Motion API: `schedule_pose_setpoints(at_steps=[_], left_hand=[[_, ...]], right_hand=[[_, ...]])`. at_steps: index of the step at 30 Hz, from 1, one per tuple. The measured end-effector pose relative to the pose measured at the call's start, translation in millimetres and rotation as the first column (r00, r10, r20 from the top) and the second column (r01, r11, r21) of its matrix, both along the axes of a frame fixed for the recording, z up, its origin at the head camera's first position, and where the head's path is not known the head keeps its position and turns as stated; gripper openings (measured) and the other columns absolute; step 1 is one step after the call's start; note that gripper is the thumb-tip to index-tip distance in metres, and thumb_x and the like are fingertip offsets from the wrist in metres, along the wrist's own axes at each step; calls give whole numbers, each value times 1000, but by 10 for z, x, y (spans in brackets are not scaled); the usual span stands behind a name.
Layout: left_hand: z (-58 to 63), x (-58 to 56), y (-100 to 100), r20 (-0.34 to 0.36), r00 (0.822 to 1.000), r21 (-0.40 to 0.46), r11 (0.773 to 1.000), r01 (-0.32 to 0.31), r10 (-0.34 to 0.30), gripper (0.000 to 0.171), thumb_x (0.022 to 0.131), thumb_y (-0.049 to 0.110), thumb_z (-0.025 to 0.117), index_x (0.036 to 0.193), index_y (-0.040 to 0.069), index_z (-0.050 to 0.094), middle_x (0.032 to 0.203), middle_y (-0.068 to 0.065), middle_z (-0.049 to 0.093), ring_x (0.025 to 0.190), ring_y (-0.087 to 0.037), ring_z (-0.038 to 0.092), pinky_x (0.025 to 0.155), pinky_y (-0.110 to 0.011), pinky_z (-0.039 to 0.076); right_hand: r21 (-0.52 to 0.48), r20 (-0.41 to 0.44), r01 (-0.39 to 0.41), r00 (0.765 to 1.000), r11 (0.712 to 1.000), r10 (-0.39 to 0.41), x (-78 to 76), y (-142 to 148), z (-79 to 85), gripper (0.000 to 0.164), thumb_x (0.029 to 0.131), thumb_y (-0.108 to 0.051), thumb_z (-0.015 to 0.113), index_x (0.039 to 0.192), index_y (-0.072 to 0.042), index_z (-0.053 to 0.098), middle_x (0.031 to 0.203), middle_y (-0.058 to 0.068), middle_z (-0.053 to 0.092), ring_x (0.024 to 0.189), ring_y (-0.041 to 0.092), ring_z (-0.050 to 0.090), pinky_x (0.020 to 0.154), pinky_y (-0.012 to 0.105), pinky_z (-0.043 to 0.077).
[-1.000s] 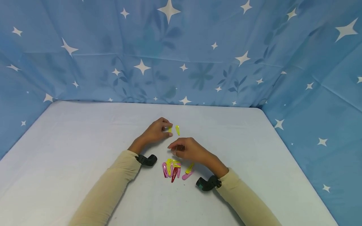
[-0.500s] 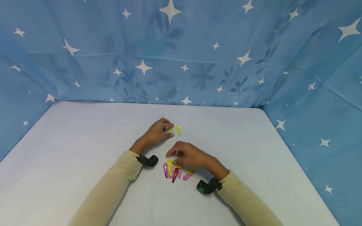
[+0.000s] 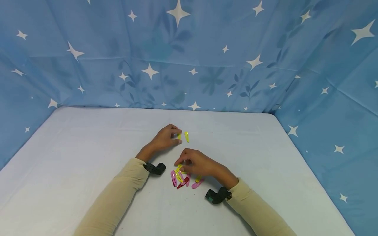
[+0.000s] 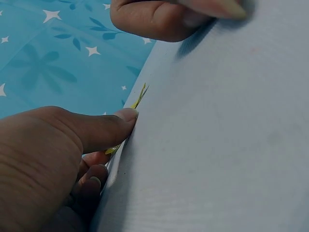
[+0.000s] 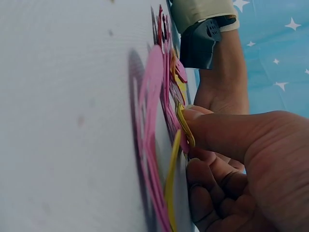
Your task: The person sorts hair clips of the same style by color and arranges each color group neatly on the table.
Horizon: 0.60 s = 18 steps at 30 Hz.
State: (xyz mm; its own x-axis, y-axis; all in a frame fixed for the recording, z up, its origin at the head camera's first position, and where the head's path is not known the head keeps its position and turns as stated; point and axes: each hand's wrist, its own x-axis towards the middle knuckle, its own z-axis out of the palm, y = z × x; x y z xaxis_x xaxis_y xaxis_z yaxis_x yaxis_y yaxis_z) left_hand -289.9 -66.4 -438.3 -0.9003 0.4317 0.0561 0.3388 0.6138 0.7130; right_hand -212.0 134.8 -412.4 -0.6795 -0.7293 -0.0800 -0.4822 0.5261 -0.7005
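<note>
Against right fingers (image 5: 212, 133); yellow clip (image 5: 182, 117)

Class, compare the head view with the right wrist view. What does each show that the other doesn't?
Only the head view shows the lone yellow clip beside the left hand, the right sleeve and the right wrist camera.
Only the right wrist view shows the pile edge-on, and the lower fingers folded under the right hand.
Both share the pile, right hand, left sleeve, left wrist camera, table and starry curtain.
</note>
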Motion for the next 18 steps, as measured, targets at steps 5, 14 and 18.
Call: schedule_pose_setpoints(at_steps=[5, 14, 18], left_hand=[[4, 12, 2, -5, 1000, 8, 1000, 3, -3, 50, 91, 18, 71, 137, 3, 58, 131, -17, 53, 115, -30, 56, 96, -45, 47], [1, 7, 3, -21, 1000, -1, 1000, 6, -6, 49, 92, 18, 71, 137, 3, 59, 130, -16, 53, 112, -29, 56, 94, -45, 47], [1, 6, 5, -18, 1000, 2, 1000, 4, -4, 48, 92, 18, 71, 136, 3, 59, 130, -17, 53, 113, -30, 56, 96, -45, 47]], right_hand=[[3, -13, 33, 999, 999, -33, -4, 11, 6, 22, 92, -7, 67, 112, -12, 75, 102, -1, 65, 91, 9, 56, 83, 23, 50], [-12, -5, -2, 1000, 1000, 2, -26, 42, 33, 19, 91, -5, 68, 109, -9, 74, 100, 1, 67, 88, 8, 57, 83, 21, 51], [7, 10, 17, 1000, 1000, -17, -31, 31, 27, 13, 91, -7, 69, 102, -12, 74, 96, -2, 64, 86, 10, 55, 80, 21, 50]])
